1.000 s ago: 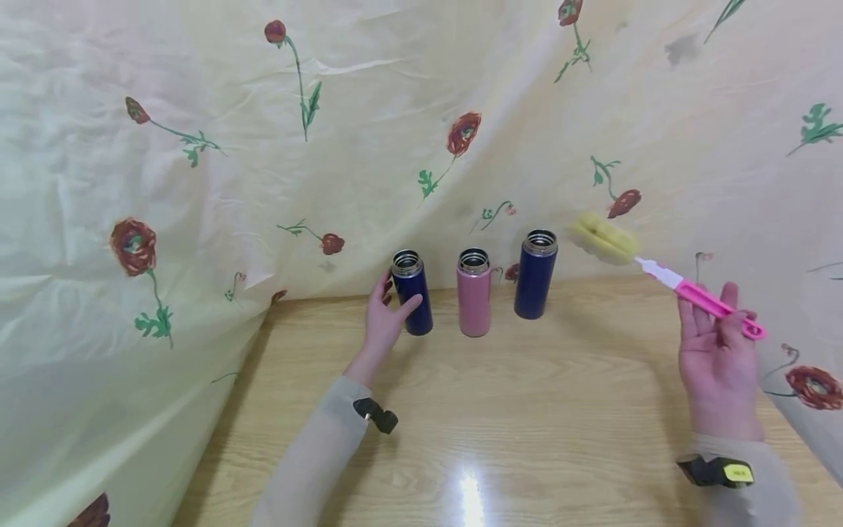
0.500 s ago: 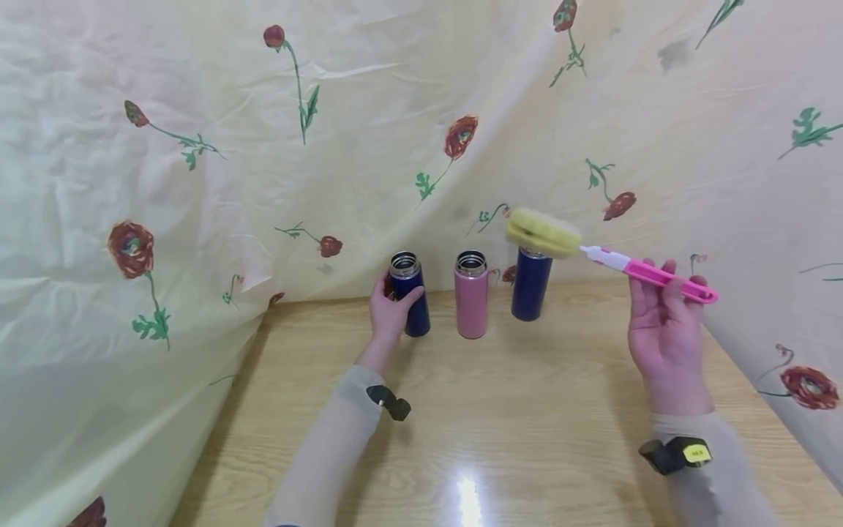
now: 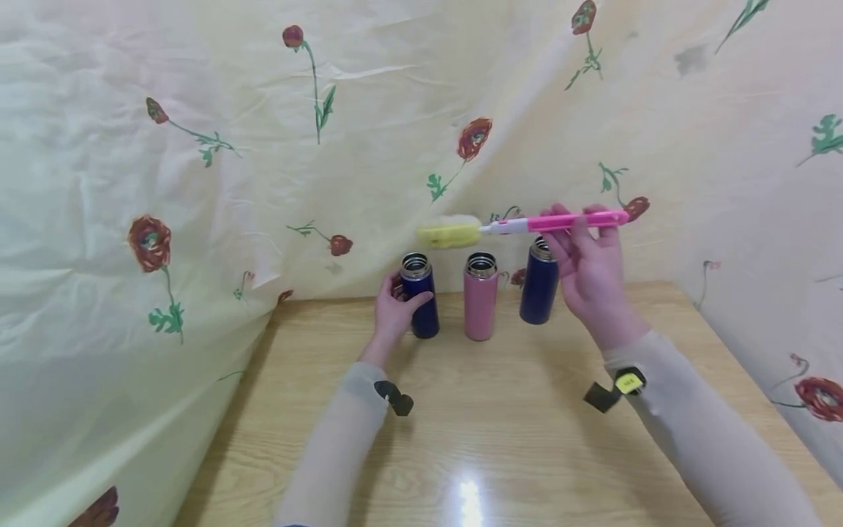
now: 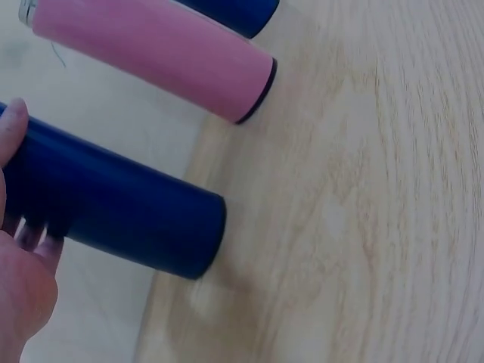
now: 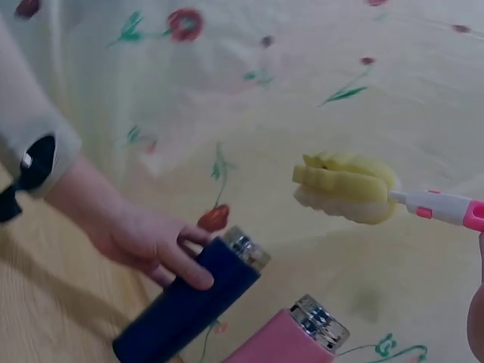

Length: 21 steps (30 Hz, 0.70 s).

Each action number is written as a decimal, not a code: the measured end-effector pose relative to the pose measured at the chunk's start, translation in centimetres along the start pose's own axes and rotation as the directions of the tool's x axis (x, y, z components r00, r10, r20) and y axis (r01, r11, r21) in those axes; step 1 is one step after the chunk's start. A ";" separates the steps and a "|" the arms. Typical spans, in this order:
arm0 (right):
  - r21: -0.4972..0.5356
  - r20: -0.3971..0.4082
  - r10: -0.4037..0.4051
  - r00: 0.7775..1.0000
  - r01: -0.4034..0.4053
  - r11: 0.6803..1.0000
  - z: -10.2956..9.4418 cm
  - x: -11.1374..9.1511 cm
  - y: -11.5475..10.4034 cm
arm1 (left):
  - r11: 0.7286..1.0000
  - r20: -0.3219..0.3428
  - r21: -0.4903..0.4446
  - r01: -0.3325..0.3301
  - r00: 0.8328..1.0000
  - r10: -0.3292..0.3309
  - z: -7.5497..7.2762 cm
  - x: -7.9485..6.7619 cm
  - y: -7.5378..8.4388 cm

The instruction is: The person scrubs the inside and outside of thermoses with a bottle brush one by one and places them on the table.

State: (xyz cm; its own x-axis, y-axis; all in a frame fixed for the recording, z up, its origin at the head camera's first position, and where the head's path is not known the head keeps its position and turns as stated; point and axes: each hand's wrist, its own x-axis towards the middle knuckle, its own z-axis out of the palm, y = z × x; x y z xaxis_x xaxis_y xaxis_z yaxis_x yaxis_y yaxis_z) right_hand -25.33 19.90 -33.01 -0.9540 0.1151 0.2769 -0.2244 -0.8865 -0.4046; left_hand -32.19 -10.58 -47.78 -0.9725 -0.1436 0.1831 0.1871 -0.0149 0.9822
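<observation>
My left hand (image 3: 393,313) grips the left navy-blue bottle (image 3: 426,319), which stands upright and uncapped on the table. Its thumb lies across the front, and the fingers reach round the far side, as the right wrist view also shows. Raised in my right hand (image 3: 596,282) is a bottle brush (image 3: 451,233) with a yellow-and-white sponge head and a pink-and-white handle. Fingers and thumb pinch the pink part. The brush lies nearly level, its sponge just above the left bottle's open mouth. A pink bottle (image 3: 480,306) stands to the right of the gripped bottle, also uncapped.
Another open navy-blue bottle (image 3: 538,293) stands beyond the pink one, its rim partly behind my right hand's fingers. The bottles line up near the back edge of the wooden table (image 3: 487,410). A flower-patterned cloth (image 3: 375,146) hangs behind and along both sides.
My right hand has carried the brush leftward from the table's right side, past the other bottles to above the left one, levelling it. The left hand has stayed at its bottle.
</observation>
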 end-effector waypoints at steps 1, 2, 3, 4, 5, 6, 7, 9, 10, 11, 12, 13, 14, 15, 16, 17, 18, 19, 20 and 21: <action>-0.068 0.015 -0.012 1.000 0.013 0.998 0.6 0.4 0.6 | 1.000 0.003 -0.010 -0.009 1.000 0.009 0.1 0.0 -0.1; -0.134 0.026 -0.027 0.999 0.030 0.991 1.1 0.8 1.1 | 1.000 0.006 -0.019 -0.017 1.000 0.017 0.2 0.0 -0.3; -0.204 0.036 -0.040 0.999 0.047 0.978 1.6 1.1 1.6 | 0.999 0.005 -0.025 -0.022 1.000 0.023 0.2 0.0 -0.4; -0.267 0.044 -0.051 0.998 0.061 0.962 2.0 1.4 2.0 | 0.999 0.005 -0.035 -0.026 1.000 0.026 0.3 0.0 -0.6; -0.326 0.051 -0.061 0.997 0.074 0.943 2.4 1.7 2.4 | 0.999 0.004 -0.046 -0.027 1.000 0.027 0.4 0.0 -0.8; -0.382 0.056 -0.071 0.996 0.087 0.920 2.8 2.0 2.8 | 0.998 0.004 -0.055 -0.028 1.000 0.028 0.5 0.0 -1.0; -0.435 0.061 -0.080 0.995 0.099 0.895 3.1 2.3 3.1 | 0.998 0.004 -0.059 -0.026 1.000 0.026 0.5 0.0 -1.2; -0.540 0.072 -0.095 0.993 0.119 0.833 3.7 2.8 3.5 | 0.998 0.002 -0.058 -0.026 1.000 0.026 0.6 -0.1 -1.6; -0.589 0.082 -0.101 0.992 0.130 0.798 4.0 3.1 3.7 | 0.998 0.002 -0.062 -0.026 1.000 0.026 0.6 -0.1 -1.8; -0.638 0.091 -0.103 0.991 0.137 0.758 4.2 3.3 3.9 | 0.998 -0.002 -0.059 -0.024 1.000 0.024 0.6 -0.2 -1.9; -0.681 0.102 -0.100 0.990 0.143 0.718 4.5 3.5 4.1 | 0.998 -0.007 -0.052 -0.022 1.000 0.022 0.6 -0.3 -2.1; -0.720 0.116 -0.095 0.989 0.150 0.678 4.8 3.7 4.2 | 0.999 -0.015 -0.044 -0.019 1.000 0.018 0.5 -0.4 -2.1; -0.758 0.132 -0.086 0.988 0.156 0.633 5.1 3.9 4.3 | 0.999 -0.023 -0.041 -0.016 1.000 0.015 0.5 -0.5 -2.2; -0.789 0.144 -0.075 0.987 0.160 0.593 5.4 4.2 4.4 | 0.999 -0.030 -0.041 -0.011 0.999 0.009 0.5 -0.5 -2.2; -0.816 0.154 -0.062 0.986 0.162 0.554 5.7 4.4 4.5 | 0.999 -0.036 -0.045 -0.008 0.999 0.006 0.4 -0.6 -2.3; -0.841 0.160 -0.048 0.986 0.162 0.516 6.1 4.7 4.5 | 0.999 -0.041 -0.043 -0.004 0.999 0.003 0.4 -0.6 -2.3; -0.859 0.164 -0.037 0.986 0.160 0.487 6.5 5.0 4.5 | 0.999 -0.043 -0.048 -0.003 0.999 0.001 0.4 -0.5 -2.4; -0.876 0.161 -0.025 0.987 0.155 0.458 6.9 5.3 4.4 | 0.999 -0.041 -0.051 -0.002 0.999 -0.001 0.3 -0.5 -2.4; -0.888 0.153 -0.010 0.988 0.141 0.438 7.4 5.7 4.4 | 0.999 -0.041 -0.052 0.001 0.999 -0.003 0.3 -0.5 -2.5; -0.896 0.141 0.010 0.990 0.123 0.427 8.0 6.0 4.3 | 0.998 -0.041 -0.059 0.001 0.999 -0.003 0.3 -0.4 -2.5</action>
State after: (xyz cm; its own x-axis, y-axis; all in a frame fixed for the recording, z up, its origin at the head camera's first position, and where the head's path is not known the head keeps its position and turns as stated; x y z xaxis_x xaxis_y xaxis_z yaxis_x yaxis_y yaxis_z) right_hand -30.43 13.17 -26.13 -0.9186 0.0419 0.3930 -0.3917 0.0371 -0.9194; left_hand -32.30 -10.19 -50.34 -0.9667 -0.1839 0.1779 0.1940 -0.0730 0.9783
